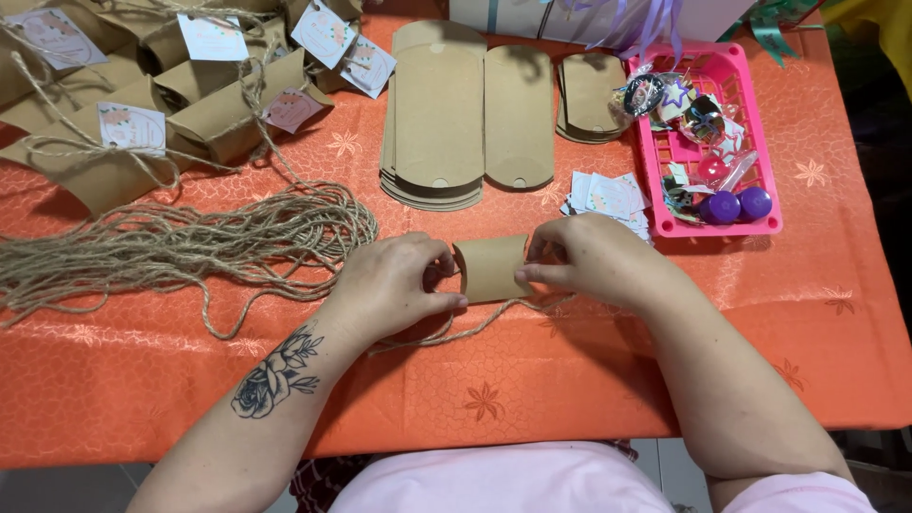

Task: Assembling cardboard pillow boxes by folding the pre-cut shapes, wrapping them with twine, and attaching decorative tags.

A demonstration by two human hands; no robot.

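Head view, pillow box (491, 268) long axis left-right, between both hands' fingers (534, 274)

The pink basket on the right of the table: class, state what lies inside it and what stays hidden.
Inside the pink basket lie two purple caps, a star sticker and shiny wrapped trinkets. Whatever sits beneath that heap is covered, and much of the basket floor too.

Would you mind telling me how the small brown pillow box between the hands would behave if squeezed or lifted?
The pillow box looks like thin card, so probably light and easily dented. The left hand and right hand pinch its ends; its curved sides may let it rock.
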